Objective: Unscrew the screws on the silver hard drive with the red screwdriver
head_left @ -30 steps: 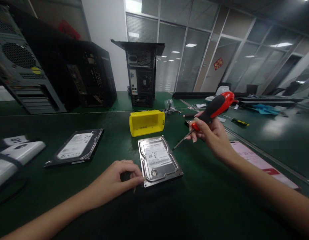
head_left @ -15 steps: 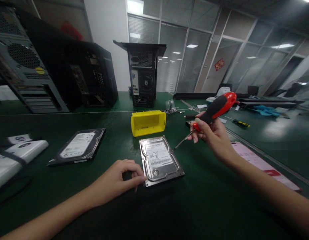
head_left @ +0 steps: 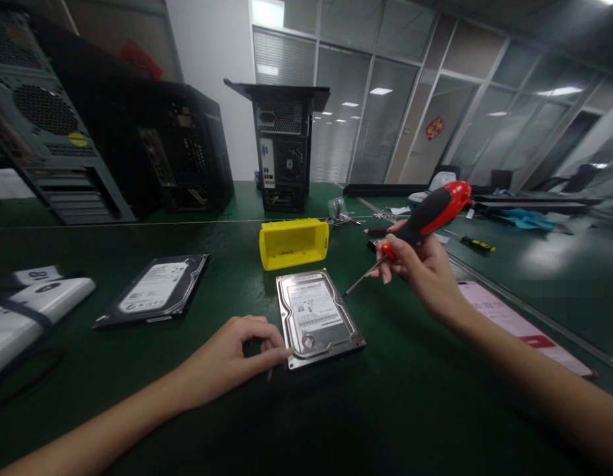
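A silver hard drive (head_left: 319, 317) with a white label lies flat on the green table (head_left: 227, 430). At its near left corner, my left hand (head_left: 244, 354) has its thumb and fingers closed on the edge. My right hand (head_left: 420, 264) is wrapped round a red and black screwdriver (head_left: 430, 215), held slanted. The screwdriver's tip meets the right edge of the drive. Just behind the drive stands a yellow bin (head_left: 294, 244), its open side facing me, with small dark bits inside.
A second hard drive (head_left: 155, 291) lies at the left, near a white strapped object (head_left: 43, 311). Computer cases (head_left: 286, 152) stand at the back. On the right are a pink sheet (head_left: 519, 324) and a yellow-black screwdriver (head_left: 477, 244).
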Tool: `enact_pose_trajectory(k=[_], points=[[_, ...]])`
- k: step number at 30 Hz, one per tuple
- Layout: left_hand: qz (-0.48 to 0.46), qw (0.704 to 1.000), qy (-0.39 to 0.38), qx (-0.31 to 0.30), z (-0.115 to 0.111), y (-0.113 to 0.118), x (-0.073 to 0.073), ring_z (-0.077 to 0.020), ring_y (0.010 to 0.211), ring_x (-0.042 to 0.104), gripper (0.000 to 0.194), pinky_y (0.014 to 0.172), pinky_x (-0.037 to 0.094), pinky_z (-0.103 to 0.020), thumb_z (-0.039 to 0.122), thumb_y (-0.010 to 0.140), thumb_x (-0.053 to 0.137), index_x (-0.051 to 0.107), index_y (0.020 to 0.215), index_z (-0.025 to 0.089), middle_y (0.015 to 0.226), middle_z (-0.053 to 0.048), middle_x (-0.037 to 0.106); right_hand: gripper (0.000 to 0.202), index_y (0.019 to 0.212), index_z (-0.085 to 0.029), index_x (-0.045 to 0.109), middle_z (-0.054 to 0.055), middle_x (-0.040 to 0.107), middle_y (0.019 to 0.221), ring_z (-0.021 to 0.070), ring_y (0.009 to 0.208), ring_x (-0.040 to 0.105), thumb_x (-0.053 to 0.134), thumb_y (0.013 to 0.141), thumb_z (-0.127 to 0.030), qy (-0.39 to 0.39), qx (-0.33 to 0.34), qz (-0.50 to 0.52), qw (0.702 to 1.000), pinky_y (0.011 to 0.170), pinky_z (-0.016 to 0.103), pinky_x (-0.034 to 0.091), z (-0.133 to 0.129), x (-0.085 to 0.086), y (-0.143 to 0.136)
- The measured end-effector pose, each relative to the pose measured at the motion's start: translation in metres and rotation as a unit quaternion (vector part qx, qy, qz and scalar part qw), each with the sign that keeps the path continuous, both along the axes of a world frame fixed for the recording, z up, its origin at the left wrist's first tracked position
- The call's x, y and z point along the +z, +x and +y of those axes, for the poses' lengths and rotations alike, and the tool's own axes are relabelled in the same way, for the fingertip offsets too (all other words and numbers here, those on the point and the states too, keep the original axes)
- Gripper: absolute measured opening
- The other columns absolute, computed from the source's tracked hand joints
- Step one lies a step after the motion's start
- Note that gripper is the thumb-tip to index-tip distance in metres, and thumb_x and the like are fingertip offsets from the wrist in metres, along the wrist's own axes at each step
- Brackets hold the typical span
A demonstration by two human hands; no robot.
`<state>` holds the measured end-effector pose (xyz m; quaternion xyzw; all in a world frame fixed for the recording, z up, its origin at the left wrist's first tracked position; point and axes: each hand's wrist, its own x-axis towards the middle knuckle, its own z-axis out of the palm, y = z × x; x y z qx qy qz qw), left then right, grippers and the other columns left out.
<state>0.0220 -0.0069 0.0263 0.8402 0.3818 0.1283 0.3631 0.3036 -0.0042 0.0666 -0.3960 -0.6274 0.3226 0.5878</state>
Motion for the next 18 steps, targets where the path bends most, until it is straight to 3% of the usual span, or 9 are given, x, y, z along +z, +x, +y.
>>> enact_pose_trajectory(k=[18], points=[[-0.006, 1.000, -0.004, 0.000, 0.0010, -0.0002, -0.0027, -0.0156, 0.078, 0.058, 0.032, 0.075, 0.043, -0.026, 0.044, 0.088, 0.054, 0.070, 0.080, 0.018, 0.079, -0.001, 0.064, 0.028, 0.101, -0.022, 0.044, -0.004, 0.059, 0.073, 0.0073, 0.049, 0.059, 0.061, 0.084, -0.037, 0.007, 0.000, 0.011, 1.000, 0.058, 0.026, 0.058, 0.0017, -0.0014, 0.0003]])
